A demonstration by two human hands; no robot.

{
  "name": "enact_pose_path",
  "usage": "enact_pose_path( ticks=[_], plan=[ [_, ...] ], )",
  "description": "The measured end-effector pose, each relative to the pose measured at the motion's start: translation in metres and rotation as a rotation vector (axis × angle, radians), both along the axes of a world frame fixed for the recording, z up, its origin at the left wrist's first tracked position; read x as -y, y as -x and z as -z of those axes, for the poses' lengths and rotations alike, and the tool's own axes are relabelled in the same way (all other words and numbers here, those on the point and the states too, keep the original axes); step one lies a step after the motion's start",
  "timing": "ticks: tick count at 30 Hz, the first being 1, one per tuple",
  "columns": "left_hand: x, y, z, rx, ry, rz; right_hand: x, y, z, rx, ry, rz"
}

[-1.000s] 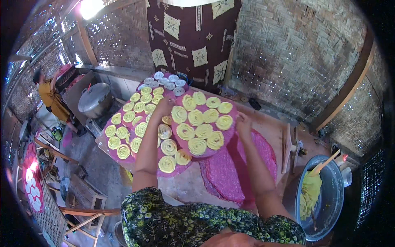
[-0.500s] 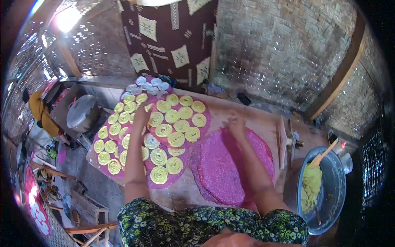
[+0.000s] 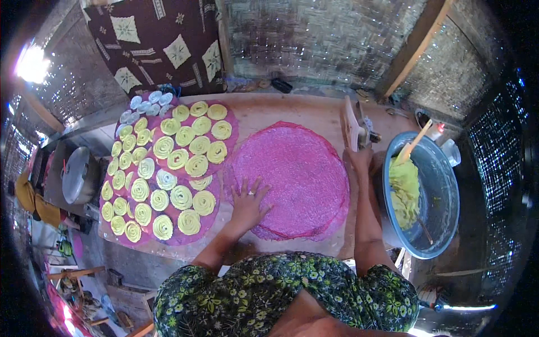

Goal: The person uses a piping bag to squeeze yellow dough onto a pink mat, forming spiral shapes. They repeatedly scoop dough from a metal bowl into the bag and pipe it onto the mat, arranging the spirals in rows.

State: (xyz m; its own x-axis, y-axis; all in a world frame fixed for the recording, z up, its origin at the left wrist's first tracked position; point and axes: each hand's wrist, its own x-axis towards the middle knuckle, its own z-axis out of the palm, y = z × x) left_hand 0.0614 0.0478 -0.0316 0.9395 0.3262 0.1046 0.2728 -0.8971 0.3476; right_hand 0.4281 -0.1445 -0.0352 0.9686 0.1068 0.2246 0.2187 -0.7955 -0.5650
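A round pink woven mat [image 3: 297,174] lies bare in the middle of the wooden table [image 3: 281,109]. My left hand [image 3: 249,203] rests flat on its near left edge, fingers spread, a ring on one finger. My right hand [image 3: 359,159] is at the mat's right edge, beside a wooden press tool [image 3: 355,124]; its fingers are partly hidden. To the left, a second pink mat [image 3: 222,147] carries several yellow spiral dough rounds [image 3: 181,196] in rows, with a few white rounds [image 3: 147,103] at its far corner.
A blue basin [image 3: 443,219] of yellow dough with a wooden spatula [image 3: 412,144] stands on the right. A metal pot [image 3: 78,175] sits on the floor left of the table. A patterned dark cloth [image 3: 163,48] hangs on the woven wall behind.
Both hands have left the mat of spiral rounds. The left hand now rests on the bare pink mat, the right hand has moved to its right edge; the view shifted right.
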Motion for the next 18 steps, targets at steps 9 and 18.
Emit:
enact_pose_path(
  ticks=[9,18],
  plan=[
    [0.034,0.008,-0.052,-0.070,0.289,-0.089,0.027,0.147,-0.134,-0.576,-0.709,-0.684],
    [0.000,-0.045,-0.217,0.887,1.941,0.599,0.081,0.223,-0.139,-1.426,-0.909,-0.946]
  ],
)
